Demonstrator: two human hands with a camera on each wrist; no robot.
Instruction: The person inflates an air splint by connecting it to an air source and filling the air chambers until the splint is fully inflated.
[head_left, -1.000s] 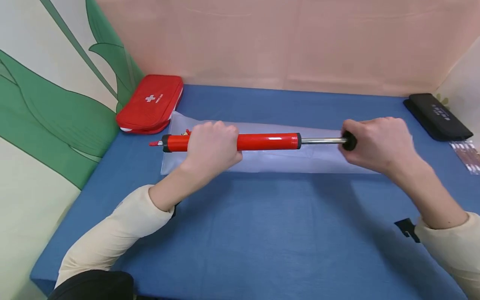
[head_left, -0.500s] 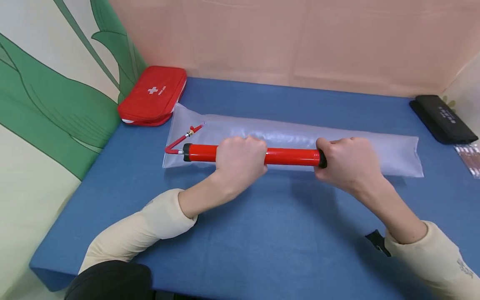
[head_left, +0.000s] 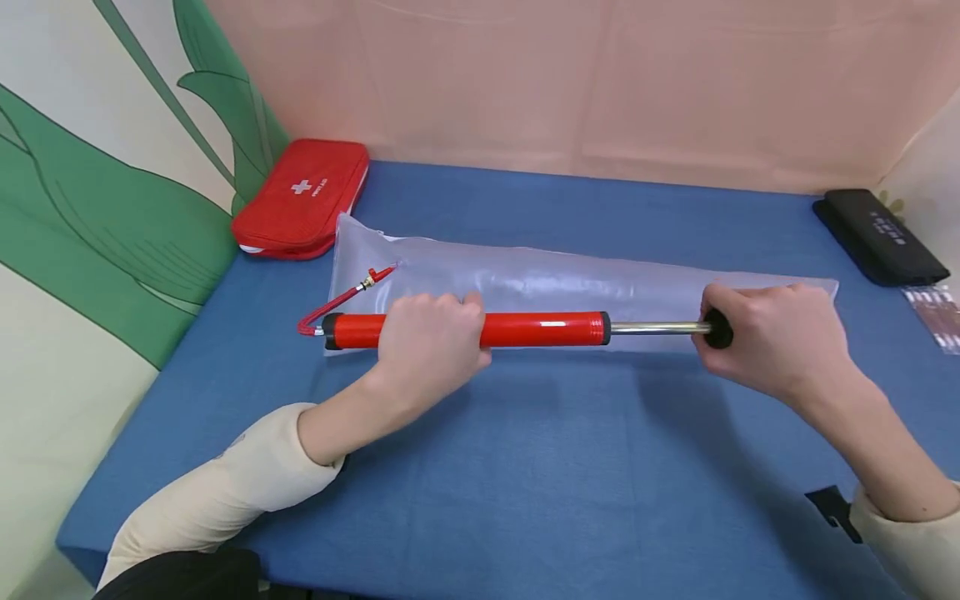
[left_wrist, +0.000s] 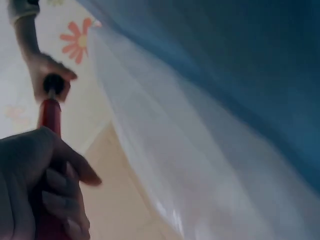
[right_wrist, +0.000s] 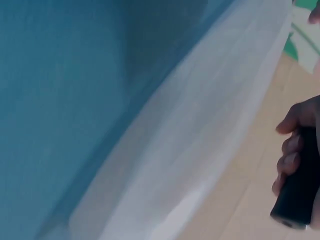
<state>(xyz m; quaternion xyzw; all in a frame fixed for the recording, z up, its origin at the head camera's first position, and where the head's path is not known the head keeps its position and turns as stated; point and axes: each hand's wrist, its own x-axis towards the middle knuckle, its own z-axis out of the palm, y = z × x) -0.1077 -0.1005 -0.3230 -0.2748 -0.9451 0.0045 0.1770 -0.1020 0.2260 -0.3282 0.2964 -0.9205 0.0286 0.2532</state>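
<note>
A red hand pump (head_left: 543, 329) lies level across the head view, its metal rod drawn out to the right. My left hand (head_left: 433, 342) grips the red barrel, fingers wrapped round it. At the rod's end, my right hand (head_left: 780, 337) holds the black handle (head_left: 718, 329); the right wrist view shows its fingers curled round that handle (right_wrist: 296, 187). From the pump's left end a short red hose (head_left: 330, 308) bends back to a valve on a translucent plastic air bag (head_left: 570, 275). Behind the pump, this long bag looks partly puffed up.
On the blue-covered table (head_left: 525, 483), a red first aid case (head_left: 303, 200) sits at the back left. A black pouch (head_left: 881, 237) lies at the far right, with a clear packet (head_left: 937, 315) beside it. A pinkish wall panel rises behind.
My right hand pushed the handle in against the barrel, then drew it out again to the right. The pump now sits lower in the head view than a second ago, uncovering the hose and valve.
</note>
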